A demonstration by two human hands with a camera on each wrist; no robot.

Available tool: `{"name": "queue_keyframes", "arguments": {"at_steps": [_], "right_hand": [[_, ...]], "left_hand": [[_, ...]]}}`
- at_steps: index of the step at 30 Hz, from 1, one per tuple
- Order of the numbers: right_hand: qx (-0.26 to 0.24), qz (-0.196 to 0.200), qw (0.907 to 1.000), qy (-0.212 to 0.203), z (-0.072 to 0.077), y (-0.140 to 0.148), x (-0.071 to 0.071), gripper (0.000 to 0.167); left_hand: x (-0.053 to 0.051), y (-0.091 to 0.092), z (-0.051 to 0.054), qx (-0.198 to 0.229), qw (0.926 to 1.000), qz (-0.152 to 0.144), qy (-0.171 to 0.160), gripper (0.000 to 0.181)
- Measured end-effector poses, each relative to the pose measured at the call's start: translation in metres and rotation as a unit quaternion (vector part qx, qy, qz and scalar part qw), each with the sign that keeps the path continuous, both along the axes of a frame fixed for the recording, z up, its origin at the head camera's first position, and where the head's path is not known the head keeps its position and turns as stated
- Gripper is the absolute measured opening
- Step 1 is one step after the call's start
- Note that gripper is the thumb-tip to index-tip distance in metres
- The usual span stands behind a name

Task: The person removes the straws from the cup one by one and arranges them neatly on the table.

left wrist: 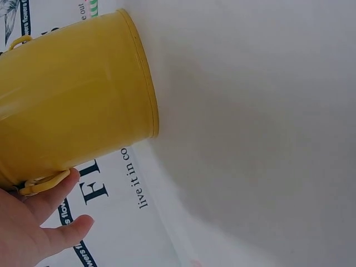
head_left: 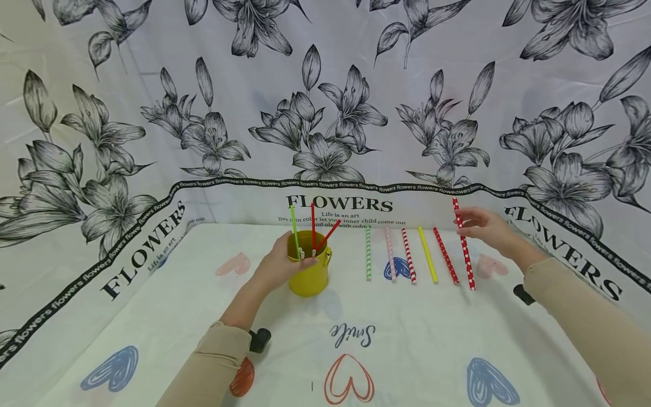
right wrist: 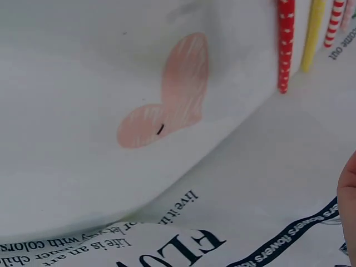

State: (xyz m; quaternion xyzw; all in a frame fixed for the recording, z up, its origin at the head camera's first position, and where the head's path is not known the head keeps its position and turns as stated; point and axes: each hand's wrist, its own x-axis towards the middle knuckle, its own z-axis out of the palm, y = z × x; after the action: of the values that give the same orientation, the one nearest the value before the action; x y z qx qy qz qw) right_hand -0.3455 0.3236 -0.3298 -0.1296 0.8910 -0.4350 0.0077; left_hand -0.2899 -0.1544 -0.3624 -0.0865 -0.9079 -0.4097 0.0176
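In the head view my left hand [head_left: 274, 264] grips the rim of a yellow bucket [head_left: 308, 281], thumb across its near side. Inside the bucket lean a green straw [head_left: 294, 229] and red straws [head_left: 313, 226]. The left wrist view has the bucket [left wrist: 78, 94] close up, with fingers of my left hand [left wrist: 39, 222] by its side loop. On the right, my right hand [head_left: 483, 227] pinches the upper part of a red straw with white spots [head_left: 466, 257], held steeply. Only an edge of my right hand [right wrist: 347, 194] shows in the right wrist view.
Between the bucket and the held straw, several straws lie in a row: green-striped [head_left: 368, 254], pink [head_left: 390, 254], red-striped [head_left: 408, 255], yellow [head_left: 428, 255] and red spotted [head_left: 446, 256]. A flower-printed cloth [head_left: 325, 135] hangs behind the white table cover [head_left: 417, 339].
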Motion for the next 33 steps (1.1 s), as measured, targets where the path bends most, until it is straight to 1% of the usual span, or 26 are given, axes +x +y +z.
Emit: {"name": "queue_keyframes", "arguments": {"at_steps": [5,9,16,20,24,28,32,33], "right_hand": [[0.025,0.001,0.9990,-0.038,-0.011,0.014,-0.012,0.063],[0.047,0.001,0.9976,-0.051,-0.021,0.023,-0.023,0.064],[0.065,0.010,0.9965,-0.052,-0.039,0.031,-0.040,0.061],[0.076,0.011,0.9941,-0.077,-0.046,0.033,-0.049,0.057],[0.104,0.014,0.9895,-0.099,-0.050,0.037,-0.056,0.056],[0.122,0.027,0.9876,-0.094,-0.055,0.041,-0.061,0.053],[0.123,0.047,0.9881,-0.080,-0.059,0.041,-0.062,0.050],[0.121,0.048,0.9882,-0.081,-0.059,0.041,-0.062,0.050]], "left_hand": [[0.000,0.000,-0.001,-0.003,1.0000,0.000,0.008,0.090],[-0.001,0.001,-0.001,-0.005,1.0000,0.001,0.008,0.093],[0.000,0.002,-0.002,-0.004,1.0000,0.006,0.005,0.095],[0.000,0.001,-0.003,-0.005,0.9999,0.013,-0.001,0.096],[-0.001,0.001,-0.003,-0.003,0.9998,0.016,-0.009,0.098],[-0.001,0.002,-0.003,-0.001,0.9998,0.017,-0.011,0.101],[0.000,0.002,-0.003,-0.001,0.9997,0.020,-0.012,0.100],[0.000,0.002,-0.003,0.000,0.9997,0.020,-0.013,0.099]]}}
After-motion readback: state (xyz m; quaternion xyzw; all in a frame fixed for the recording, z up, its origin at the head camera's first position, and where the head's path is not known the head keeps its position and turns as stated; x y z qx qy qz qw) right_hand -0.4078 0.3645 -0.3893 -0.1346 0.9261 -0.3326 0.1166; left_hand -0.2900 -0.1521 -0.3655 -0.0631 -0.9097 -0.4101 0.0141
